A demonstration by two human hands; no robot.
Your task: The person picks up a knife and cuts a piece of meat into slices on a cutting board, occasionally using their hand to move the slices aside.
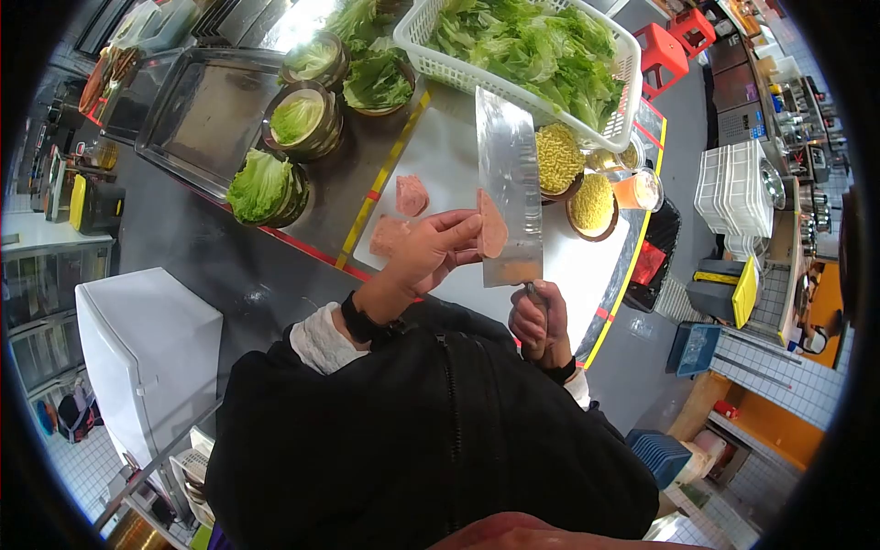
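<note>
My right hand is wrapped around the handle of a cleaver, its broad blade raised over the white cutting board. A pink slice of luncheon meat lies against the blade's left side. My left hand pinches that slice at its left edge, with the fingers bent toward the blade. Two larger pieces of luncheon meat rest on the board left of the blade: one chunk farther off, and another block nearer, partly covered by my left hand.
A white basket of lettuce stands at the board's far edge. Bowls of yellow noodles and a cup of orange liquid sit to the right. Bowls with lettuce and a metal tray occupy the left side.
</note>
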